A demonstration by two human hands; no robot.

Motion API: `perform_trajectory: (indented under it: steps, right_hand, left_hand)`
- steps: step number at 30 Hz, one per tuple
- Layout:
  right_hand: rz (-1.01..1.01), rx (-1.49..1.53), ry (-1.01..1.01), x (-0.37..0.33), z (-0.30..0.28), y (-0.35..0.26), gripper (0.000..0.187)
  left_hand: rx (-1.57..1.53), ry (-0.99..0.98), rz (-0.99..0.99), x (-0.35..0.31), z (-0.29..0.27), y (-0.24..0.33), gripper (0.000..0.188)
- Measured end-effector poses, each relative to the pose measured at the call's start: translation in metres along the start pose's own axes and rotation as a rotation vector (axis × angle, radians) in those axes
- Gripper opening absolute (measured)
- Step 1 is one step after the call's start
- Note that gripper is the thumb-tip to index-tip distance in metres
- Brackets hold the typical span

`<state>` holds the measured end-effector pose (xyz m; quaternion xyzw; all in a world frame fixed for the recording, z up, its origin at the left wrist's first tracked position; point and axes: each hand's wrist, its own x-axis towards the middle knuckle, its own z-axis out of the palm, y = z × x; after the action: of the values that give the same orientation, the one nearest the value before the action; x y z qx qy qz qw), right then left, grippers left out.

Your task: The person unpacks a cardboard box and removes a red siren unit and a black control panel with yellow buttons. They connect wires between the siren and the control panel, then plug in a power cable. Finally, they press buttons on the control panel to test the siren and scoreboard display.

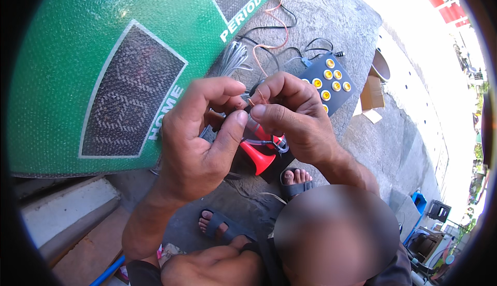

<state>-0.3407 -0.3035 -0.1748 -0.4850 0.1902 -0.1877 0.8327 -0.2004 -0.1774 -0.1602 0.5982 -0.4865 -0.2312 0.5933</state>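
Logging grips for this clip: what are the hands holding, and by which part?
Both hands, left and right, pinch a thin orange wire at its end between the fingertips, above a red horn. Any hold on the horn cannot be told.

You have two hands in view: left hand point(199, 141) and right hand point(292, 120). One green scoreboard point(77, 68), one dark control box point(329, 81) with seven visible yellow buttons point(330, 63), one red horn point(259, 154), two sandalled feet point(296, 178).
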Motion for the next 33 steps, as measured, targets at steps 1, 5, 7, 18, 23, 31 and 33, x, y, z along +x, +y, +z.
perform_trajectory:
  steps: [1,5,7,18,23,31,33]
  right_hand:
    - [-0.02,-0.007,-0.009,0.0,-0.001,0.001,0.012]
    - [-0.05,-0.021,-0.023,-0.001,-0.002,0.003,0.012]
    - [-0.079,0.005,-0.032,-0.001,-0.001,0.006,0.012]
    - [-0.198,-0.089,-0.015,-0.002,0.003,0.013,0.013]
    - [-0.293,-0.171,0.028,-0.001,0.007,0.016,0.014]
    - [-0.486,-0.657,0.046,0.007,0.002,0.019,0.009]
    - [-0.657,-0.745,0.032,0.013,0.001,0.021,0.01]
  left_hand:
    - [0.037,-0.006,0.039,0.001,0.0,0.0,0.025]
    - [0.493,-0.055,0.375,0.006,-0.003,0.0,0.022]
    - [0.553,-0.03,0.395,0.004,-0.001,0.001,0.022]
    - [0.603,-0.006,0.338,0.004,0.006,-0.001,0.017]
    - [0.574,0.002,0.232,0.003,0.008,-0.003,0.013]
    - [0.301,-0.09,-0.174,0.001,0.006,-0.001,0.009]
    - [0.28,-0.115,-0.2,0.002,0.003,0.0,0.014]
